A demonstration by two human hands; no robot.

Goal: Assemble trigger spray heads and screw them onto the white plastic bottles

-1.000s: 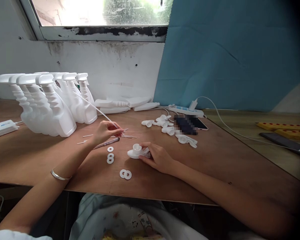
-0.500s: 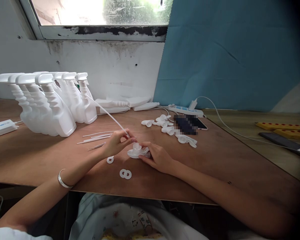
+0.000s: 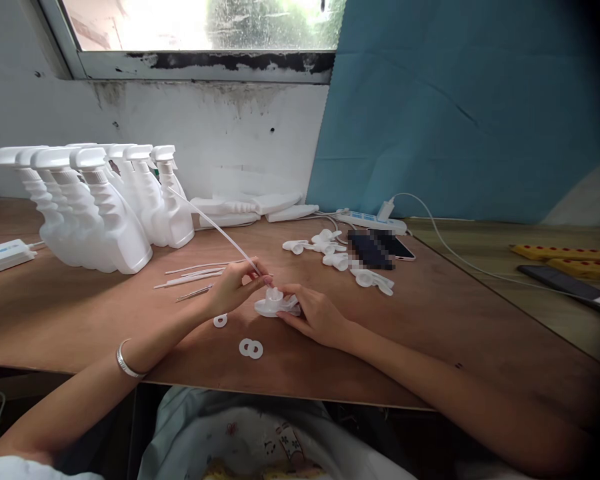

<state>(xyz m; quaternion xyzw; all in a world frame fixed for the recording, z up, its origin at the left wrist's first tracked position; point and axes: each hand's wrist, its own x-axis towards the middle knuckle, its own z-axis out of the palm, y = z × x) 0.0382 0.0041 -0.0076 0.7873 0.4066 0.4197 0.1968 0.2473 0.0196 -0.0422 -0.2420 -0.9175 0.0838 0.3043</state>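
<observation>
**Tube at sprayer head**

Left hand (image 3: 237,288) pinches thin dip tube (image 3: 215,228), its lower end at the sprayer head (image 3: 275,305). Right hand (image 3: 317,315) grips that head on the table, just beside the left. White washers (image 3: 251,348) lie near both wrists.

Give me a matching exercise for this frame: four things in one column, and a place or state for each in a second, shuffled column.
Things:
1. tube
2. spray head
3. bottles
4. phone

Places or states:
A. standing in a group at the table's far left
B. pinched in the left hand, slanting up and away
C. lying flat beside the power strip
D. steadied on the table under the right hand

Pairs: 1-B, 2-D, 3-A, 4-C
</observation>
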